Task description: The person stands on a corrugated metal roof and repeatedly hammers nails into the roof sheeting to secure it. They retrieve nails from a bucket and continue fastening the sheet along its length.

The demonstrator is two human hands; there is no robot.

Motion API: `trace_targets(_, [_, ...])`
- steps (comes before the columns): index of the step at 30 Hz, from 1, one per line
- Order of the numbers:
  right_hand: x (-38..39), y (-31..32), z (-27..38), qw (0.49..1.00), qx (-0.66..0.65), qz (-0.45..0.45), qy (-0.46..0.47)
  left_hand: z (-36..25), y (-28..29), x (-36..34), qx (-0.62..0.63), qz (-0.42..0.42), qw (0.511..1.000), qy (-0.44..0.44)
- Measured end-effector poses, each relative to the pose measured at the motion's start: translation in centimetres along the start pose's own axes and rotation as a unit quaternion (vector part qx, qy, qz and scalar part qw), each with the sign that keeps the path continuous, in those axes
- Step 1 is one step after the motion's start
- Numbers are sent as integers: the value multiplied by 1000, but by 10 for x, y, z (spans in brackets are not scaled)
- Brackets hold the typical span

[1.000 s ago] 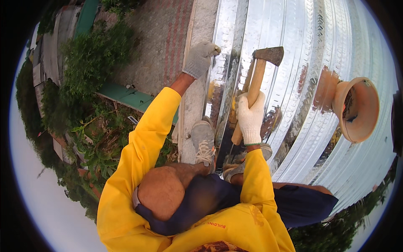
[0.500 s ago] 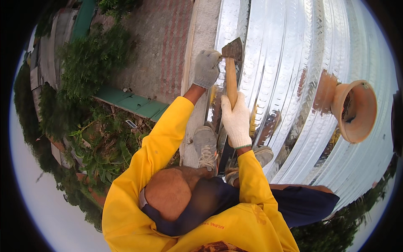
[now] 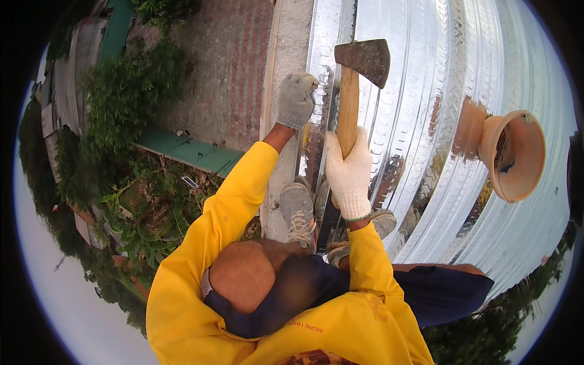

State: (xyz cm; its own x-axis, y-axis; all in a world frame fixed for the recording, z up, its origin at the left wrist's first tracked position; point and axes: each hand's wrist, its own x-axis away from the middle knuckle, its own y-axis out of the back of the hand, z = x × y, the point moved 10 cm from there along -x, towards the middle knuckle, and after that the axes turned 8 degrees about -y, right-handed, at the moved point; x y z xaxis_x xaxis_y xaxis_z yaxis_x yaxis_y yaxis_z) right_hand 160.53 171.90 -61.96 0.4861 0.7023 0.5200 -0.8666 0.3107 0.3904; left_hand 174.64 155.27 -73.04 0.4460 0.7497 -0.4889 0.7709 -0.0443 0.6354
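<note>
My right hand [image 3: 349, 176], in a cream knitted glove, is wrapped round the wooden handle of a hatchet [image 3: 349, 109]. Its dark, worn metal head is up over the shiny ribbed metal roofing sheets [image 3: 420, 67], apart from my other hand. To the left of the handle, my left hand [image 3: 296, 100] in a dirty grey glove is closed at the sheets' edge, beside the concrete ledge [image 3: 277, 79]. Whatever its fingertips pinch is too small or hidden to make out.
A terracotta pot [image 3: 517, 158] lies tipped on the sheets at right. My shoe [image 3: 297, 210] rests on the ledge by the roof edge. Beyond it the level drops to a paved yard [image 3: 213, 73], a green panel [image 3: 188, 152] and plants [image 3: 152, 225].
The hatchet head has lifted away from my left hand, up and to the right, and turned. My right hand moved slightly right with it; my left hand stayed nearly in place.
</note>
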Motion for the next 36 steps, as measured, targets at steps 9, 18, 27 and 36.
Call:
trace_targets(9, [-2, -25, -22, 998, 59, 12, -13, -1, 1, 0, -10, 2, 1000, 0])
trace_targets(18, [4, -20, -22, 999, -14, -32, 15, -2, 2, 3, -6, -12, 1000, 7])
trace_targets(27, [15, -19, -30, 995, -29, -67, 65, 0, -1, 8, -18, -12, 1000, -1])
trace_targets(36, [4, -40, -63, 999, -8, -18, -38, 0, -1, 5, -18, -1, 1000, 0])
